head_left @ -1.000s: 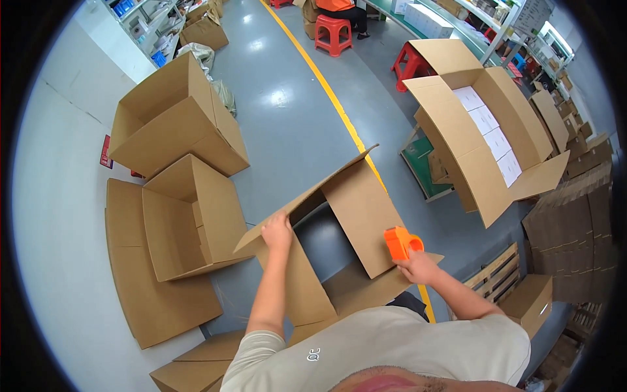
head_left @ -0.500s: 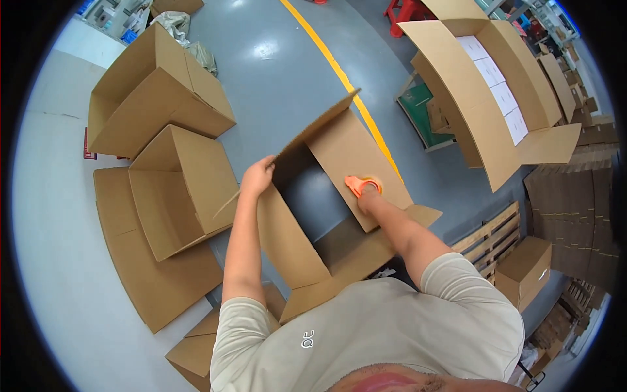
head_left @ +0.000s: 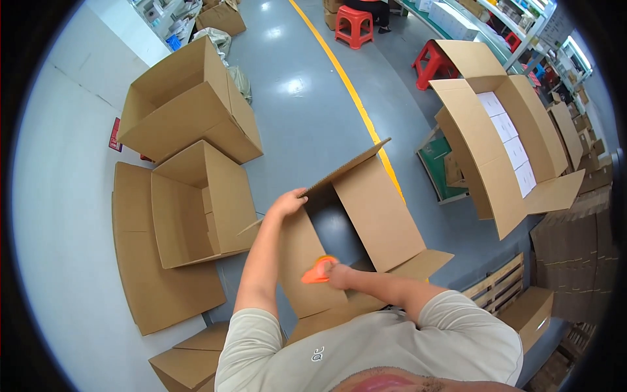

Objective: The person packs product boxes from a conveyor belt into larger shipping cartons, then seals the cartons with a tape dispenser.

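In front of me stands a brown cardboard box (head_left: 379, 212) with its flaps spread; the grey floor shows through its middle. At its far left corner, my left hand (head_left: 287, 203) is closed around the edge where the far flap meets the left one. My right hand (head_left: 339, 276) grips an orange tape dispenser (head_left: 317, 271) and crosses over the near part of the box. The dispenser is above the left flap (head_left: 300, 251); whether it touches the cardboard I cannot tell.
Open cardboard boxes (head_left: 189, 108) stand along the white wall on my left. At the right, a large box (head_left: 470, 150) holding white packages rests on a green cart (head_left: 439, 166). Red stools (head_left: 354, 27), a wooden pallet (head_left: 493, 284) and stacked flat cardboard (head_left: 568, 255) lie beyond.
My right hand has carried the tape dispenser leftward, from the right flap to over the left flap. My left hand keeps its hold on the corner. The view has tilted up.
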The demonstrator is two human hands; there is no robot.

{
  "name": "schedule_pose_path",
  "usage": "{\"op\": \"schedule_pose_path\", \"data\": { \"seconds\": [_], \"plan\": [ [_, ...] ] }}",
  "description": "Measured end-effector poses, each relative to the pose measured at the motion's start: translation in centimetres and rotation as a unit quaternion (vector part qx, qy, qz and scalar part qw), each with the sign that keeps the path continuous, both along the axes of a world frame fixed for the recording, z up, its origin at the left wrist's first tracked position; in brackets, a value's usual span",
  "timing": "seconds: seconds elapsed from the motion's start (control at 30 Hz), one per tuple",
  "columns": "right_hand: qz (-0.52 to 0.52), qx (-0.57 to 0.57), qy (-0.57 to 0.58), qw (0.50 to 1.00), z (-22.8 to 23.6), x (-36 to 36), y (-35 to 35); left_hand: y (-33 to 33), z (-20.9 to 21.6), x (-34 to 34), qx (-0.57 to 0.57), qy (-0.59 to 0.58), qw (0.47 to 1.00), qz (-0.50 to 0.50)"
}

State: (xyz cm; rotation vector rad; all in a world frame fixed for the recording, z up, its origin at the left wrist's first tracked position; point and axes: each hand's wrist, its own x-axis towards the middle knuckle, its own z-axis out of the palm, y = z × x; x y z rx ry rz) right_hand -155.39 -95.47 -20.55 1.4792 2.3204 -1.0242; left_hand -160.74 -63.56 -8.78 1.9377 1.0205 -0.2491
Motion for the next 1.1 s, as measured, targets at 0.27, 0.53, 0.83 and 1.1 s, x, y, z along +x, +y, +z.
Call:
{"op": "schedule_pose_path", "data": {
  "seconds": [0.27,0.53,0.83,1.1],
  "plan": [
    [0.079,-0.142,-0.047,0.986,11.0,12.8,-2.1,-12.6,-7.9,-3.4,0.116,0.124,0.982,-0.078],
    [-0.139,0.255,0.109,0.951,20.2,16.4,-11.3,-18.1,-15.5,-6.5,0.205,0.186,0.954,-0.114],
    [-0.247,0.461,0.035,0.852,7.4,17.1,7.3,-10.9,-11.1,-10.1,0.077,0.041,0.993,-0.077],
    [-0.161,0.383,-0.065,0.907,-4.4,17.6,12.4,-18.2,-11.8,-17.2,0.169,0.244,0.955,-0.015]
  ]
}}
